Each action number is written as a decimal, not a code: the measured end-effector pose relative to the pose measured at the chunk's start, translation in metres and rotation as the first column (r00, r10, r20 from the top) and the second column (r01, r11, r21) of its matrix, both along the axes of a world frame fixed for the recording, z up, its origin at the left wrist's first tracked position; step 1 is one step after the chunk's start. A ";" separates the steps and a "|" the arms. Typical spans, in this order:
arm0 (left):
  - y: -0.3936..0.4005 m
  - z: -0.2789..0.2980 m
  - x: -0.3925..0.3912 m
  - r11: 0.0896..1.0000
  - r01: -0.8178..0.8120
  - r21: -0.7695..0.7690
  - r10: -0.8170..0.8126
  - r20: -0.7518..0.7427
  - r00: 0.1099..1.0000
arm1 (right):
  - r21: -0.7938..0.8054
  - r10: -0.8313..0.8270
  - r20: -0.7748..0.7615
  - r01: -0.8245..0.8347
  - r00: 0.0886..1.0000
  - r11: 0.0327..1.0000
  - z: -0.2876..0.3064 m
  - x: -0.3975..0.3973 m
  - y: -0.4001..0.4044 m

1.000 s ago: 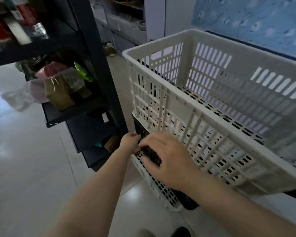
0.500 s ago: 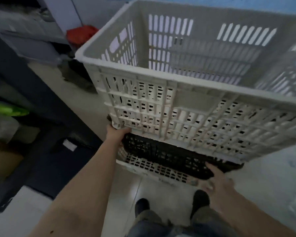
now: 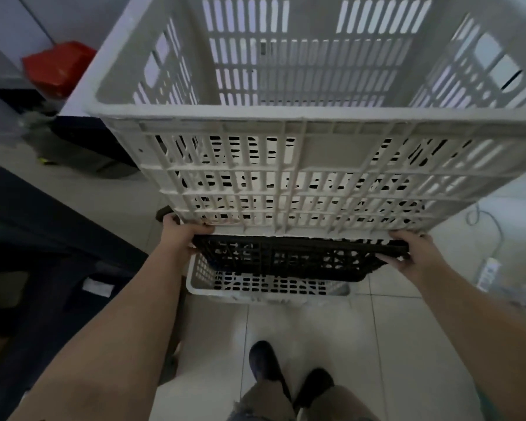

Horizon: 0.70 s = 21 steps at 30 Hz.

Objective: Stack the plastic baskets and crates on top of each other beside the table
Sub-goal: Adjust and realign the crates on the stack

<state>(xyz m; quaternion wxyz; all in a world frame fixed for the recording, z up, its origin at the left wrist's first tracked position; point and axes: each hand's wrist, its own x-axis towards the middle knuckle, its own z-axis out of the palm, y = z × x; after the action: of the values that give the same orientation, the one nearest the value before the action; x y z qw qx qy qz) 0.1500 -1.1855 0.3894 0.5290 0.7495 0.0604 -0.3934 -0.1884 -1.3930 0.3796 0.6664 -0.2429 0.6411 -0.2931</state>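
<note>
The big white crate [image 3: 310, 165] sat on top of the black basket [image 3: 289, 259], which sat in a white basket [image 3: 268, 287] on the floor. The left hand [image 3: 182, 235] and right hand [image 3: 413, 253] held the black basket's two ends, fingers curled round its rim

1. Left hand [image 3: 181, 233] and right hand [image 3: 415, 253]: both bare, no gloves, rings or watch visible.
2. Bare left forearm [image 3: 128, 323] and bare right forearm [image 3: 468, 323]: uncovered along their whole visible length; no sleeve edge in view.
3. Pair of dark, rounded, closed-toe shoes: one [image 3: 266, 364], the other [image 3: 313, 385]; plain uppers, no laces or markings discernible.
4. Olive-brown trouser legs [image 3: 264, 399] above the shoes; hem looks slightly frayed at one cuff. Fabric detail blurred in dim light.
</note>
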 end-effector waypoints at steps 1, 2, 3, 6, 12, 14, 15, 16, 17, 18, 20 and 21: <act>-0.001 -0.002 -0.001 0.999 -0.018 -0.027 0.018 0.005 1.000 | -0.002 -0.014 0.009 0.014 1.000 1.000 -0.001 0.001 -0.001; 0.000 -0.003 -0.001 0.999 -0.030 -0.044 0.031 0.013 0.999 | -0.013 -0.002 0.006 0.002 1.000 1.000 -0.002 0.001 0.000; 0.000 -0.003 -0.002 0.998 -0.035 -0.060 0.037 0.021 0.999 | -0.028 0.040 -0.013 -0.041 0.999 0.999 -0.004 0.000 0.002; 0.006 0.001 0.003 0.995 -0.032 -0.096 0.036 0.034 0.999 | -0.053 0.093 0.003 -0.093 0.996 0.994 -0.007 0.000 0.014; 0.033 0.005 0.023 0.999 0.023 -0.043 -0.022 0.025 0.999 | -0.065 -0.014 0.042 0.017 0.999 0.998 -0.009 0.007 0.034; 0.044 0.005 0.024 0.999 0.035 -0.034 -0.034 0.037 0.999 | -0.078 -0.014 0.048 0.018 0.999 0.997 -0.007 0.010 0.041; 0.049 0.005 0.024 0.999 0.031 -0.037 -0.030 0.040 0.999 | -0.090 -0.006 0.050 0.011 0.999 0.996 -0.006 0.011 0.045; 0.054 0.004 0.023 0.999 0.018 -0.045 -0.016 0.040 0.999 | -0.109 0.008 0.039 -0.003 0.999 0.994 -0.008 0.011 0.048; 0.058 0.004 0.023 0.998 0.006 -0.055 -0.003 0.039 0.999 | -0.133 0.047 0.022 -0.043 0.999 0.990 -0.008 0.010 0.050; 0.063 0.003 0.023 0.998 0.006 -0.061 -0.004 0.042 0.999 | -0.149 0.094 0.005 -0.092 0.996 0.985 -0.007 0.011 0.053; 0.071 0.001 0.020 0.998 0.035 -0.061 -0.032 0.059 0.998 | -0.138 0.156 0.004 -0.154 0.988 0.978 -0.004 0.012 0.060; 0.075 -0.001 0.019 0.997 0.051 -0.056 -0.048 0.066 0.997 | -0.120 0.151 0.011 -0.148 0.989 0.982 -0.004 0.012 0.062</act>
<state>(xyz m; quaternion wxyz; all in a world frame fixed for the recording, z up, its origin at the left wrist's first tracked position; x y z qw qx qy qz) 0.1691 -1.1106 0.3889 0.5423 0.7474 0.0134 -0.3837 -0.1760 -1.3312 0.3759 0.6774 -0.3265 0.5957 -0.2823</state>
